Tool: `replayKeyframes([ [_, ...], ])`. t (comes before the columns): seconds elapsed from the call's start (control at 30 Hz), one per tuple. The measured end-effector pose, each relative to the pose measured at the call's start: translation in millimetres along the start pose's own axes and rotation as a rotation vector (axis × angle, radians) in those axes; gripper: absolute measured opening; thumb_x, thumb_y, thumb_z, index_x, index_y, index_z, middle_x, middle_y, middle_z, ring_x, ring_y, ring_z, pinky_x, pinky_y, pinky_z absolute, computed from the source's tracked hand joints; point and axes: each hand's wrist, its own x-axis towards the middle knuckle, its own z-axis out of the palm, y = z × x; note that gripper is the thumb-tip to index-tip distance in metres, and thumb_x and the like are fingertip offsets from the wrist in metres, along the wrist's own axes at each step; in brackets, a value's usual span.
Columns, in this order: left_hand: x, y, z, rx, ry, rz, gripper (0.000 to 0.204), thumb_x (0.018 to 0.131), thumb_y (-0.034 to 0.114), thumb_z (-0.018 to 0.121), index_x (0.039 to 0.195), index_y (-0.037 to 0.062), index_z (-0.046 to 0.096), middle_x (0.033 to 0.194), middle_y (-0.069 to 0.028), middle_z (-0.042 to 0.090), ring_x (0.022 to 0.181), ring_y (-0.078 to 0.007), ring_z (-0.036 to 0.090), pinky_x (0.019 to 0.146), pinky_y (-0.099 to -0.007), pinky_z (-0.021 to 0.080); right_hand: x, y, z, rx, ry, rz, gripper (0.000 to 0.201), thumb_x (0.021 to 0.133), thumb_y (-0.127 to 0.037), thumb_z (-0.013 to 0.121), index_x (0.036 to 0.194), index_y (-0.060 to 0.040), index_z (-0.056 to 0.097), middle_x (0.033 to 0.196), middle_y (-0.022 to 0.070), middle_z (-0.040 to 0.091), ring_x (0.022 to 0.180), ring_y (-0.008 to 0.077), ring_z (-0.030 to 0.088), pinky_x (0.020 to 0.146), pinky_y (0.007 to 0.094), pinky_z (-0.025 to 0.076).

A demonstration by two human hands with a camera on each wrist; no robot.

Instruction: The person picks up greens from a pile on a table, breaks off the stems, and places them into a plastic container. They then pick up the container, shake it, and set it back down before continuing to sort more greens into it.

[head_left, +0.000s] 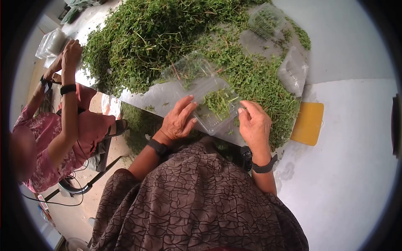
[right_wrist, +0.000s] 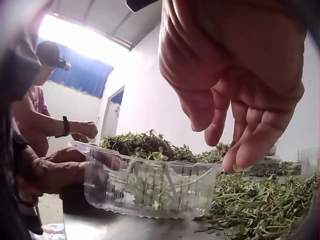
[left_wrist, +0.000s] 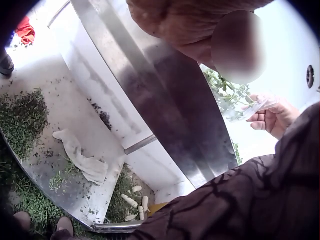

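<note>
In the head view, a clear plastic clamshell box [head_left: 212, 126] stands near the table's front edge, its lid [head_left: 193, 67] folded back away from me. Loose green sprigs [head_left: 220, 103] lie in its base. At the box's left side is my left hand [head_left: 178, 119], fingers spread and fairly straight along the wall. My right hand [head_left: 255, 121] is at the opposite side, fingertips right by the rim. The right wrist view shows those right fingers [right_wrist: 235, 155] loosely bent above the box's right end, holding nothing. Behind the box, a big heap of greens [head_left: 138, 42] covers the table.
More clear boxes [head_left: 268, 21] lie on the greens at the far right. A yellow board [head_left: 308, 124] juts out by the table's right edge. To the left sits another person [head_left: 63, 121], hands near stacked clear packs [head_left: 53, 43]. Greens [head_left: 138, 125] also lie below the table.
</note>
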Motion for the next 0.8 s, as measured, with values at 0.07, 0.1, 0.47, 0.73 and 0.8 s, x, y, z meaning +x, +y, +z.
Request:
replayKeyframes([
  [0.07, 1, 1, -1, -0.002, 0.007, 0.005, 0.046, 0.078, 0.016, 0.063, 0.121, 0.005, 0.051, 0.129, -0.0178, 0.046, 0.11, -0.0378, 0.055, 0.084, -0.04, 0.051, -4, 1, 2, -0.127, -0.018, -0.155, 0.022, 0.08, -0.009, 0.063, 0.1, -0.0003, 0.065, 0.108, 0.0186, 0.064, 0.087, 0.0328, 0.061, 0.079, 0.0414, 0.05],
  [0.1, 1, 1, -1, -0.002, 0.009, 0.014, 0.046, 0.078, 0.016, 0.063, 0.121, 0.005, 0.051, 0.129, -0.0178, 0.046, 0.11, -0.0378, 0.055, 0.084, -0.04, 0.051, -5, 0, 3, -0.131, -0.009, -0.155, 0.022, 0.08, -0.009, 0.063, 0.1, -0.0003, 0.065, 0.108, 0.0186, 0.064, 0.087, 0.0328, 0.061, 0.079, 0.0414, 0.05],
  [0.47, 5, 2, -5, -0.046, -0.008, 0.083, 0.037, 0.075, 0.014, 0.067, 0.109, 0.0042, 0.057, 0.126, -0.017, 0.05, 0.104, -0.0342, 0.057, 0.086, -0.0402, 0.049, -8, 13, 9, -0.109, -0.177, -0.247, 0.028, 0.078, -0.007, 0.063, 0.104, 0.0026, 0.064, 0.123, 0.0237, 0.055, 0.104, 0.0359, 0.055, 0.088, 0.0409, 0.048],
  [0.73, -2, 19, -32, 0.006, 0.088, -0.012, 0.038, 0.067, -0.001, 0.07, 0.103, 0.0022, 0.056, 0.121, -0.0186, 0.053, 0.103, -0.036, 0.056, 0.084, -0.0404, 0.049, 54, 28, -12, -0.062, -0.064, -0.215, 0.034, 0.081, -0.01, 0.063, 0.113, 0.0, 0.062, 0.122, 0.0219, 0.057, 0.11, 0.0366, 0.056, 0.094, 0.0423, 0.046],
  [0.8, -6, 19, -35, 0.022, 0.1, -0.02, 0.039, 0.067, -0.001, 0.07, 0.103, 0.0025, 0.056, 0.121, -0.0187, 0.053, 0.103, -0.0358, 0.056, 0.084, -0.0402, 0.049, 74, 32, -4, -0.084, -0.088, -0.228, 0.038, 0.082, -0.013, 0.063, 0.117, -0.0011, 0.06, 0.126, 0.0222, 0.054, 0.115, 0.0367, 0.052, 0.097, 0.0431, 0.043],
])
